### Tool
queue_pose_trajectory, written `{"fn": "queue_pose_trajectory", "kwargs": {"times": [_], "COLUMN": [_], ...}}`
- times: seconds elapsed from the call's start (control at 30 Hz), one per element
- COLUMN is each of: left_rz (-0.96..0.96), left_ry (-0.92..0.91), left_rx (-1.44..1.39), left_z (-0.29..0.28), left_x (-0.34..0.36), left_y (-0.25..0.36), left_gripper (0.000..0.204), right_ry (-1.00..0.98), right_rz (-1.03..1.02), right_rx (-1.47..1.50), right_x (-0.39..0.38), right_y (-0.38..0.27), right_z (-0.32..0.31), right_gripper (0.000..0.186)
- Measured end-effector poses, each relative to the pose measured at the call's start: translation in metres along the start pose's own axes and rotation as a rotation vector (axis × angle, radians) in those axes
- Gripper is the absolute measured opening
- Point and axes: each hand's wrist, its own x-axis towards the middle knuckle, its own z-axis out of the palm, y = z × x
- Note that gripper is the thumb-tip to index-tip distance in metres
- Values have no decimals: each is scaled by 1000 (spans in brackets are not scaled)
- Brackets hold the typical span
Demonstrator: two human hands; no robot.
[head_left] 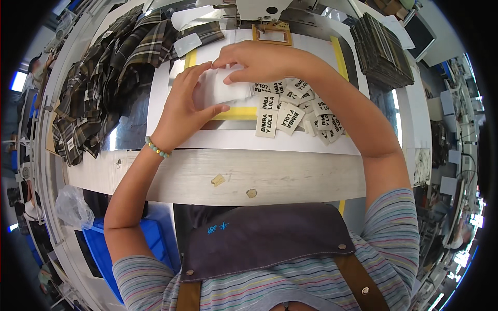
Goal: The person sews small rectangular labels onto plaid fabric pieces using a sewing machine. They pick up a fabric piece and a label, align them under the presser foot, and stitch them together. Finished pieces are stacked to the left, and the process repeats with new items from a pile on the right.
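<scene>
A small stack of thin white squares [228, 90] lies on the white work surface between my hands. My left hand [181, 103] curves round its left side, thumb and fingers wide apart, with the thumb tip by its near edge. From the right, my right hand [259, 61] reaches over the far edge; its thumb rests over the squares, apart from the bent fingers. The foremost fingertips of both hands meet near the far left corner. Just right of the stack, partly beneath my right forearm, spreads a loose heap of off-white printed labels [290, 118].
Dark plaid fabric pieces [124, 57] heap at the left; a neat plaid stack [381, 51] stands far right. A sewing machine head [264, 9] with a tan frame [272, 33] is beyond my hands. Two tan scraps [218, 180] lie nearer me. A blue bin [155, 241] sits below left.
</scene>
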Motion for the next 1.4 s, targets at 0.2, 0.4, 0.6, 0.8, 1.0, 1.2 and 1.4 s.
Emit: {"fn": "queue_pose_trajectory", "kwargs": {"times": [0.2,0.4,0.6,0.8,1.0,1.2,1.4], "left_rz": [201,368,427,409,350,393,520], "left_ry": [-21,-44,-201,-178,-99,-67,-63], "left_rx": [211,441,552,326,287,150,186], "left_z": [9,12,54,105,131,147,85], "left_x": [7,6,4,17,46,64,49], "left_y": [-5,19,50,64,68,71,74], "left_gripper": [95,101,110,110,104,92,80], "right_ry": [360,409,459,443,384,359,387], "right_rz": [-154,26,263,242,188,179,149], "right_rx": [-327,-461,-384,-356,-282,-132,-212], "right_x": [-65,-164,-223,-218,-202,-196,-212], "right_y": [-10,-32,4,22,42,45,36], "right_z": [1,25,53,51,33,25,0], "right_gripper": [54,96,124,119,115,116,115]}}
